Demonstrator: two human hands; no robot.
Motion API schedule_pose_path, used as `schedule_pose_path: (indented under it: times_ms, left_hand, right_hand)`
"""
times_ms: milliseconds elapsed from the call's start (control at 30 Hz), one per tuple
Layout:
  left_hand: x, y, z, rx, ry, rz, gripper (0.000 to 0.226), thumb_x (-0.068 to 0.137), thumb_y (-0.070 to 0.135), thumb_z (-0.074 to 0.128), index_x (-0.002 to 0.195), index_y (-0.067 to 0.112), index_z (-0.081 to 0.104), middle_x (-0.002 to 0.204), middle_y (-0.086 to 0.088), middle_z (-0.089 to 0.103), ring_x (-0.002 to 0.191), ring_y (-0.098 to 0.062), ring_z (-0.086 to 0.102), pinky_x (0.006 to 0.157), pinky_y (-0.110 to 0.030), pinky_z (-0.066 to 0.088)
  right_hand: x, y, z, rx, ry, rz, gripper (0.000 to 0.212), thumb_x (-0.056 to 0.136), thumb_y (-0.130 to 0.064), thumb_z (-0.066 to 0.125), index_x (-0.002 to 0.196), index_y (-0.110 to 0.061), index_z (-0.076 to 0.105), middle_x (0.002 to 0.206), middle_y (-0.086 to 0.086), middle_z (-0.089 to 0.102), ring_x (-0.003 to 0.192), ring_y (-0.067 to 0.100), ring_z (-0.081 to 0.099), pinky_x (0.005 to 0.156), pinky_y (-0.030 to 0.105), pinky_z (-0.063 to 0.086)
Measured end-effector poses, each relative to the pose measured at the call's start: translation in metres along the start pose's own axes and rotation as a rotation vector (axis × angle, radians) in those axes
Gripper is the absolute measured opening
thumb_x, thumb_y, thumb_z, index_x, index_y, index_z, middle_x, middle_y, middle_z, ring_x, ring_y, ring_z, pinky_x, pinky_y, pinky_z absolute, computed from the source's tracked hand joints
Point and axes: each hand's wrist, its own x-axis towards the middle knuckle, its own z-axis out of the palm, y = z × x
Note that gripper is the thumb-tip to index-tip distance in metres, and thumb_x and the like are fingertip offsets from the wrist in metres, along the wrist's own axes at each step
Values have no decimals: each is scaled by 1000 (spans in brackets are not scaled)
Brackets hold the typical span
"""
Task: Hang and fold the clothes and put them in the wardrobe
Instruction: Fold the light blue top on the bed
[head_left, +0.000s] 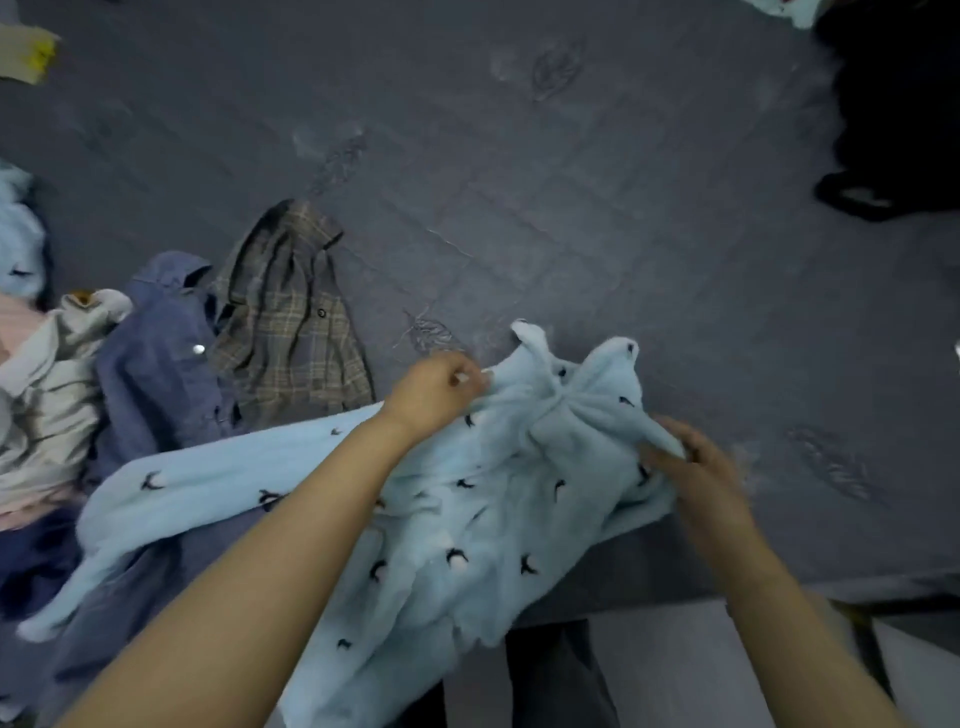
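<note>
Two hands pinch the pale blue fleece garment (467, 499) at its far end, the left hand (434, 389) and the right hand (691, 462) each clamped on a bunched fold. It lies at the bed's (571, 156) near edge, partly overhanging; it could slide off if released. Soft, fluffy, dotted with small dark motifs, crumpled.

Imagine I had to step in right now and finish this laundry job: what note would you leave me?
Left hand: pinching the light blue fleece garment at its top edge.
Right hand: gripping the same garment's other side.
The garment lies bunched on the dark bed, partly hanging over the near edge, not yet folded.
Waiting to the left: plaid shirt, blue shirt, pale garment.
No wardrobe or hanger in view.
</note>
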Motion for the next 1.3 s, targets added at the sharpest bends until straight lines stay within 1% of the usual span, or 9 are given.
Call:
schedule_pose_path:
  times_ms: [133, 267, 400, 500, 600, 767, 1000, 1167, 1300]
  left_hand:
    - [52, -31, 42, 325, -35, -283, 61, 84, 63, 59, 127, 21, 55, 131, -7, 58, 124, -30, 51, 105, -45, 37]
    - [68, -53, 76, 277, -274, -424, 83, 86, 69, 50, 147, 14, 36, 89, -5, 65, 86, -22, 61, 83, -32, 45]
    - [52, -63, 80, 94, -234, -357, 41, 87, 57, 59, 106, 21, 59, 90, -1, 60, 66, -10, 55, 57, -24, 47]
    - [24, -51, 61, 9, -297, -374, 39, 83, 63, 61, 96, 26, 58, 96, 10, 62, 82, -8, 59, 71, -24, 46]
    - [-8, -28, 40, -289, -315, -349, 49, 75, 55, 70, 103, 15, 70, 99, -6, 75, 91, -20, 71, 82, -33, 57]
    - [-65, 31, -20, -527, -320, -116, 42, 83, 40, 68, 110, 8, 69, 104, -16, 73, 90, -28, 72, 66, -29, 58]
    - [-159, 170, -93, -268, -385, 307, 31, 85, 43, 70, 93, 14, 75, 94, -11, 75, 83, -26, 73, 61, -28, 57]
    - [-218, 282, -125, -8, -297, 641, 47, 76, 42, 78, 90, -2, 70, 85, -15, 73, 76, -19, 67, 67, -29, 49]
    - [-265, 373, -145, 64, -246, 888, 15, 75, 28, 82, 84, 17, 77, 83, 3, 73, 75, -2, 61, 68, -21, 47]
  right_hand:
    - [18, 48, -11, -71, -44, 237, 11, 86, -20, 71, 97, -20, 70, 96, 0, 74, 89, 15, 71, 68, 25, 54]
    - [38, 62, -12, 71, -78, 383, 31, 90, -46, 61, 103, -20, 70, 97, -5, 72, 87, 7, 68, 75, 23, 54]
    - [38, 58, -11, 58, -83, 351, 36, 86, -33, 70, 111, -7, 71, 106, 12, 73, 102, 27, 67, 93, 39, 54]
    - [20, 53, -10, 120, 35, 195, 26, 89, -27, 68, 106, -8, 73, 102, 12, 74, 99, 28, 69, 86, 40, 57]
    - [-12, 41, -16, 204, 130, 97, 20, 88, -27, 68, 97, -9, 74, 94, 11, 75, 88, 27, 71, 70, 32, 58]
    - [-99, -2, -33, 286, 117, -14, 16, 80, -25, 75, 86, -11, 78, 92, 14, 75, 80, 28, 74, 59, 29, 57]
    - [-250, -94, -64, 216, 386, -324, 21, 83, -20, 74, 100, -7, 75, 95, 12, 75, 89, 29, 72, 72, 36, 57]
    - [-359, -165, -112, 35, 558, -544, 11, 79, -19, 79, 89, -15, 78, 86, 5, 77, 76, 12, 70, 59, 22, 53]
    - [-439, -223, -156, -81, 704, -706, 14, 74, -21, 83, 86, -14, 77, 83, 2, 76, 73, 8, 68, 61, 19, 53]
